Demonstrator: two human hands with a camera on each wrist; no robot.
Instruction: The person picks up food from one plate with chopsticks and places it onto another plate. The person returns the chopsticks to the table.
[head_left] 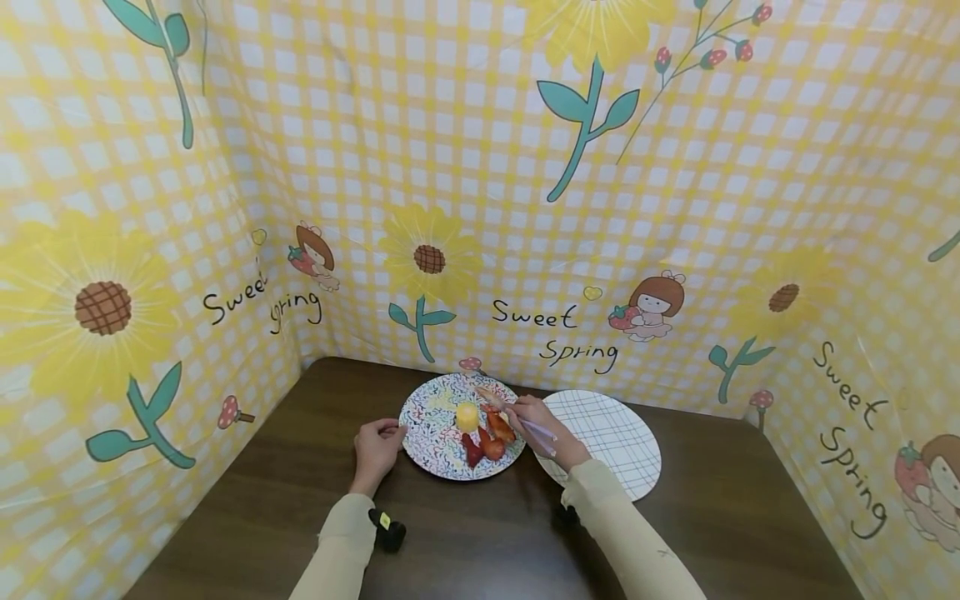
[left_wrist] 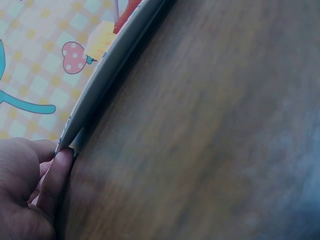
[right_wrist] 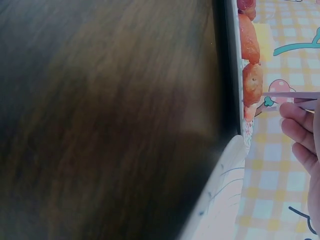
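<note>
My left hand (head_left: 377, 450) pinches the left rim of a round plate (head_left: 427, 454) with multicoloured speckles. The left wrist view shows the fingers (left_wrist: 56, 170) at the plate edge (left_wrist: 95, 92). My right hand (head_left: 536, 421) holds a pair of light purple chopsticks (head_left: 538, 435) over the plate's right side. Near their front end is a pale tan piece of food (head_left: 491, 397); whether they grip it cannot be told. On the plate stand a yellow cylindrical piece (head_left: 467, 417) and several glossy reddish-brown food pieces (head_left: 491, 446).
A second round plate (head_left: 622, 442), white with a line grid, lies right of the speckled plate, under the right forearm. Both are on a dark brown wooden table (head_left: 465, 542). Yellow checked cloth (head_left: 510, 225) hangs behind and at both sides.
</note>
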